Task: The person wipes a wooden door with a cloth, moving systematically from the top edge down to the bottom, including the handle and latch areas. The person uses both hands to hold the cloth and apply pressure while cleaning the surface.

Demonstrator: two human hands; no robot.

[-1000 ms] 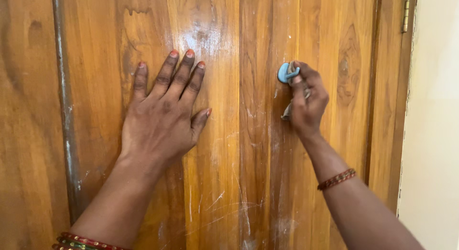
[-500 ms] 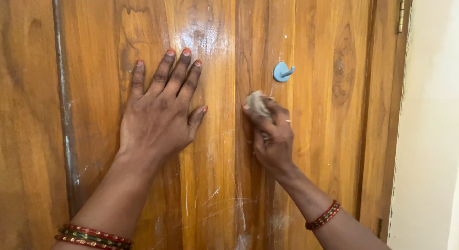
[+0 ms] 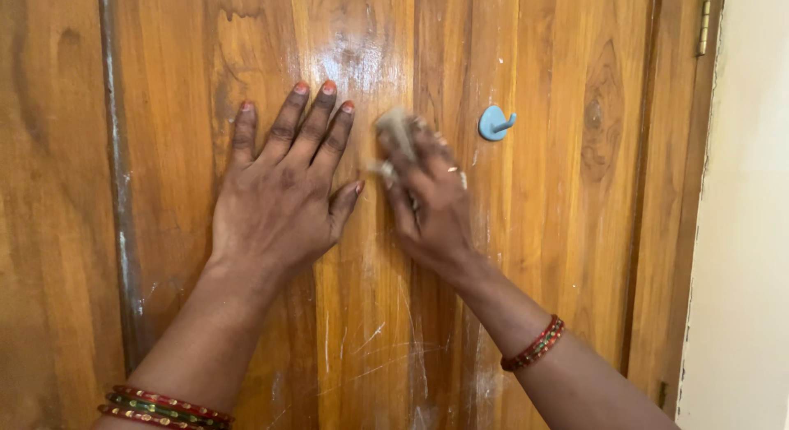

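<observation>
A varnished wooden door (image 3: 559, 233) fills the view. My left hand (image 3: 283, 191) lies flat against it, fingers spread and pointing up. Just to its right, my right hand (image 3: 427, 196) presses a small pale cloth or pad (image 3: 396, 130) onto the wood; the hand is motion-blurred and covers most of the pad. A small blue wall hook (image 3: 496, 123) is stuck on the door to the right of that hand, apart from it.
White scratches and smears (image 3: 386, 339) mark the lower door. A dark vertical groove (image 3: 119, 191) runs down the left side. A hinge (image 3: 703, 23) sits at the top right, beside a cream wall (image 3: 748, 233).
My right hand has moved left from the blue hook across the door with the pad, ending next to my left hand. The left hand has stayed flat in place.
</observation>
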